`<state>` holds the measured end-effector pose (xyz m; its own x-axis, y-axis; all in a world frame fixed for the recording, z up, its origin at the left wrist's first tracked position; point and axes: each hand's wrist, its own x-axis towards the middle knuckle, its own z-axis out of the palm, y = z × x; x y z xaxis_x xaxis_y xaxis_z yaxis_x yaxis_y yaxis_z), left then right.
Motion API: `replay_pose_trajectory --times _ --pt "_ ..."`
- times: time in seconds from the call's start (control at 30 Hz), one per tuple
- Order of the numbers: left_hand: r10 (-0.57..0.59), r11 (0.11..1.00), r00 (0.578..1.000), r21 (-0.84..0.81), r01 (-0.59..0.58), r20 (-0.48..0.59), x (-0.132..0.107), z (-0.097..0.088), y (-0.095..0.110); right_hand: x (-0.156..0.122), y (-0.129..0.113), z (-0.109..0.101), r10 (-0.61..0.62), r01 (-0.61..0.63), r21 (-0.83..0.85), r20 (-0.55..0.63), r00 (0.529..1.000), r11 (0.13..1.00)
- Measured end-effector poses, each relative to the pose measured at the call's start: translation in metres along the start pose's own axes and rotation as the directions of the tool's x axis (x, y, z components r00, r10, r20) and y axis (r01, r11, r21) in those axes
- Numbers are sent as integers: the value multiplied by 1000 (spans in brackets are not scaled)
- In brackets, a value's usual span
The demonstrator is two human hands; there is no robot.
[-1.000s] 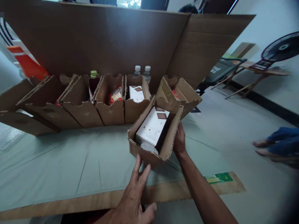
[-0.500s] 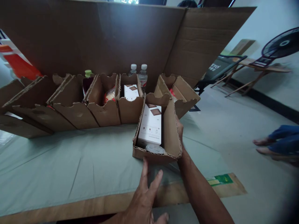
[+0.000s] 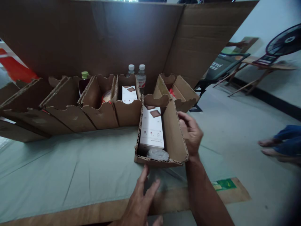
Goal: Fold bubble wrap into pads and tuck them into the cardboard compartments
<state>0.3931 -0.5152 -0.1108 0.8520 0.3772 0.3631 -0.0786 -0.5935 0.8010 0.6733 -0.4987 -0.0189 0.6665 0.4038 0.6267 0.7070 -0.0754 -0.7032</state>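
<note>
An open cardboard box lies on the pale sheet in front of me, holding a white carton with brown squares and a small clear plastic lump. My right hand is beside the box's right wall, fingers curled and loose, touching or just off the cardboard. My left hand stretches flat and open below the box's near end, fingertips close to its front edge.
A row of similar open cardboard boxes lines the back, some with packets, a white carton, and two water bottles behind. A tall cardboard screen stands behind them. Another person's feet rest at right; a fan and folding chairs farther back.
The box has been turned from slanted to nearly straight, lined up beside the row. My right hand has come off its far side and drawn back along the right wall. The left hand stayed low.
</note>
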Motion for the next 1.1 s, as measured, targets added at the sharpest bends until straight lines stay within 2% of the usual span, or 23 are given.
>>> replay_pose_trajectory --times 0.07,0.1,0.2,0.27,0.33,0.4,0.5,0.57,0.63,0.7,0.77,0.8,0.87,0.93,1.0,1.1 --pt "28 998 998 49 -26 -50 -2 -7 -2 21 -7 -12 -65 56 -119 -71 995 991" --pt "49 997 996 64 -44 -74 -2 -9 -2 34 -9 -16 -102 89 -192 -59 993 977" --pt "71 996 993 62 -65 -98 2 -9 0 73 -13 -18 -140 197 -367 176 974 909" --pt "51 998 995 42 -47 -88 5 -6 3 93 -12 -15 -111 267 -440 349 931 858" --pt "34 999 996 22 -33 -83 6 -3 5 106 -7 -14 -92 322 -471 448 889 821" --pt "37 999 996 5 -37 -76 5 -2 5 112 2 -19 -103 342 -470 462 881 814" --pt "23 1000 999 -14 -24 -38 5 -3 6 112 14 -35 -124 314 -420 421 899 851" --pt "10 1000 1000 -18 -10 -17 5 -4 7 104 17 -48 -125 278 -352 401 908 894" --pt "6 1000 1000 -20 -6 -14 6 -6 8 88 13 -60 -119 222 -301 324 938 927" --pt "14 1000 999 -14 -14 -31 6 -7 9 61 5 -71 -88 146 -290 203 975 946" --pt "15 1000 997 8 -14 -75 5 -10 7 26 -4 -81 -24 81 -265 212 977 961" --pt "9 1000 995 25 -7 -99 5 -12 6 7 -8 -84 9 65 -226 312 950 972" --pt "-14 998 992 58 21 -124 4 -18 4 -29 -12 -87 37 37 -127 533 845 991" --pt "-45 995 993 79 54 -112 5 -23 2 -55 -14 -83 33 -11 -37 661 749 999" --pt "-66 993 994 89 74 -91 10 -24 1 -68 -15 -72 49 -74 7 685 727 997" --pt "-51 993 995 104 60 -81 30 -18 -5 -61 -11 -48 108 -145 6 636 764 989"
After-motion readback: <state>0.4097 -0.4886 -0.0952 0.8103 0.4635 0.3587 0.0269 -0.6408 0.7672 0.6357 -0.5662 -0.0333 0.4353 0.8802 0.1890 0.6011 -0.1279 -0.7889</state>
